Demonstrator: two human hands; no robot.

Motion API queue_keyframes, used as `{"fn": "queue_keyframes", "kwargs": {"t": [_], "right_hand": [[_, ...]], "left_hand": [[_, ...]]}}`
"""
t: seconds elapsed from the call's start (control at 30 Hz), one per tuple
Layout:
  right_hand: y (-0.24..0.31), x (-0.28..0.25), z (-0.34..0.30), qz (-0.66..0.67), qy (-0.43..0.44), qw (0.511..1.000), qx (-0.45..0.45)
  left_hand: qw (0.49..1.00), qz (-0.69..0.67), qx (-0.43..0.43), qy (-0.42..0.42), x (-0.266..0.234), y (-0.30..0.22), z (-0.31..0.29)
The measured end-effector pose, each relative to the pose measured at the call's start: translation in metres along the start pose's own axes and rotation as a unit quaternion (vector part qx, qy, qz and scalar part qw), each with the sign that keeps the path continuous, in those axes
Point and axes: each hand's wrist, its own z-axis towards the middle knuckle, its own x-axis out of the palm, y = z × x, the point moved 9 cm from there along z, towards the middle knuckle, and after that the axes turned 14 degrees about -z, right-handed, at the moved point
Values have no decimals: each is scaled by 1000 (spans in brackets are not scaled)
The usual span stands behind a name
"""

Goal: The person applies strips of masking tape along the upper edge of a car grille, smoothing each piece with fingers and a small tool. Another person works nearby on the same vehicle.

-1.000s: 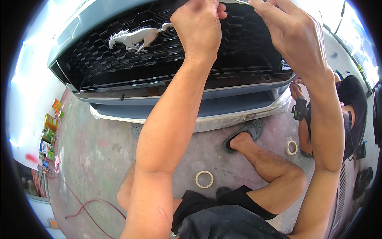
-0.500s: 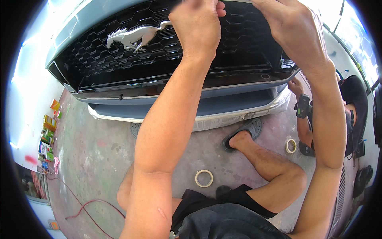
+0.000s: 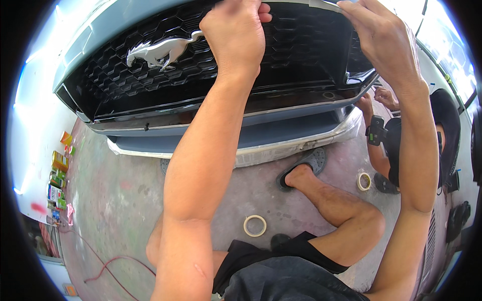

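A car's front bumper, grey-blue with a black honeycomb grille (image 3: pixel 296 55), fills the top of the view. It bears a silver running-horse emblem (image 3: pixel 160 51). My left hand (image 3: pixel 236 37) is curled closed in front of the grille's upper edge, right of the emblem; its fingertips and whatever they hold are hidden or cut off by the frame. Farther right, my right hand (image 3: pixel 386 40) has its fingers pinched at the grille's upper right edge. A thin pale strip of masking tape (image 3: pixel 326 5) runs along that edge to those fingertips.
Masking tape rolls lie on the floor, one (image 3: pixel 255 226) between my legs, another (image 3: pixel 364 181) farther right. A co-worker (image 3: pixel 389 135) crouches at the bumper's right end, hands near it. Paint cans (image 3: pixel 60 160) line the left wall; a red hose (image 3: pixel 113 261) curls nearby.
The whole view has shifted slightly, the bumper and floor moving left. My right hand sits a little farther right, apart from my left. Both of the co-worker's hands now show.
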Motion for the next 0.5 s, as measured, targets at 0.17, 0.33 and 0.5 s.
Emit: {"fn": "queue_keyframes", "kwargs": {"t": [0.17, 0.33, 0.5], "right_hand": [[-2, -8, -4, -36, -15, 999, -22], [-24, -9, -32, -47, 5, 998, -34], [-16, -33, -64, 3, -5, 1000, 30]], "left_hand": [[999, 5, 31, 29, -8, 1, 7], [998, 6, 52, 43, -5, -1, 7], [997, 16, 72, 38, -4, -4, 5]]}}
